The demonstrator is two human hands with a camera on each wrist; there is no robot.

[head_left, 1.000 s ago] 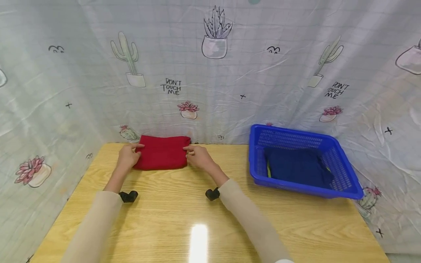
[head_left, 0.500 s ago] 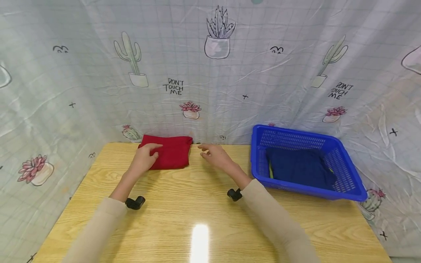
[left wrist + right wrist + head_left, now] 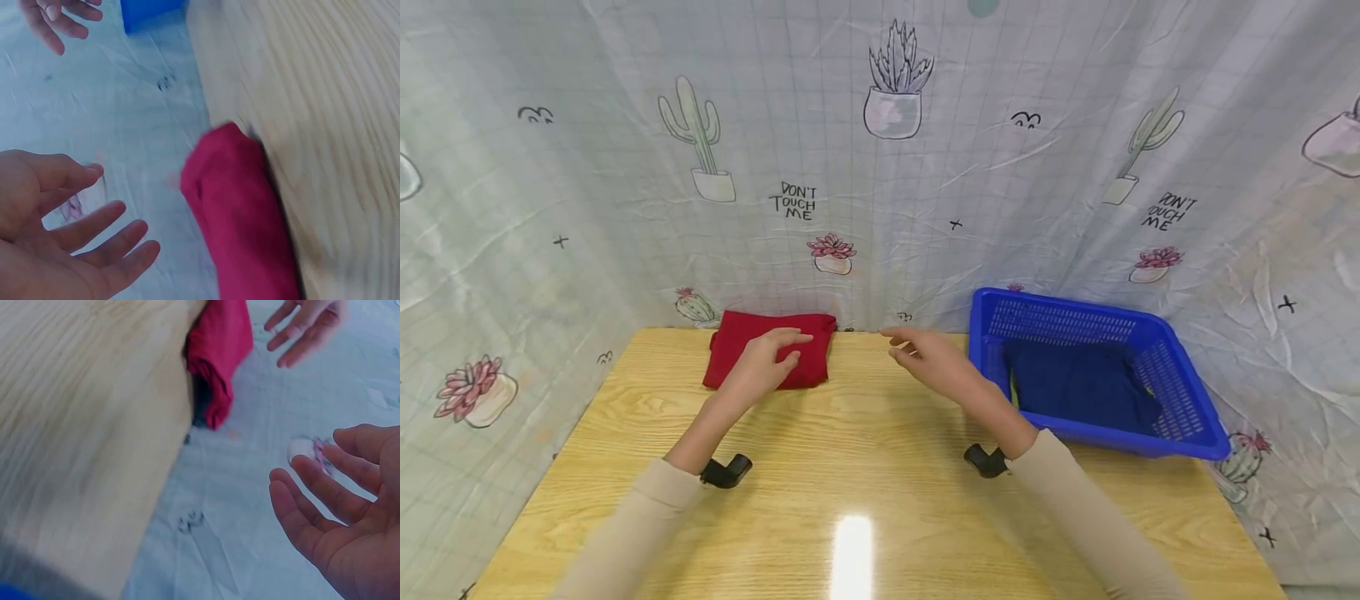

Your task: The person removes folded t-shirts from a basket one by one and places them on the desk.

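Observation:
A folded red cloth [image 3: 726, 350] lies at the back of the wooden table [image 3: 865, 442], against the curtain. My left hand [image 3: 771, 362] hovers over its right half, fingers straight and spread; in the left wrist view my left hand [image 3: 81, 244] is off the red cloth [image 3: 240, 219] and holds nothing. Between the cloth and a blue basket [image 3: 1097, 432], my right hand [image 3: 925, 354] floats palm-open and empty. The right wrist view shows my right hand [image 3: 337, 512] open, the red cloth [image 3: 219, 344] beyond it.
The blue basket stands at the right back of the table and holds a dark blue cloth [image 3: 1078, 383]. A cactus-print curtain [image 3: 880, 183] closes off the back and both sides. Bare wood stretches across the table's front.
My right hand has let go of the red cloth's right edge and drifted right toward the basket. My left hand left the cloth's left edge and slid right over it.

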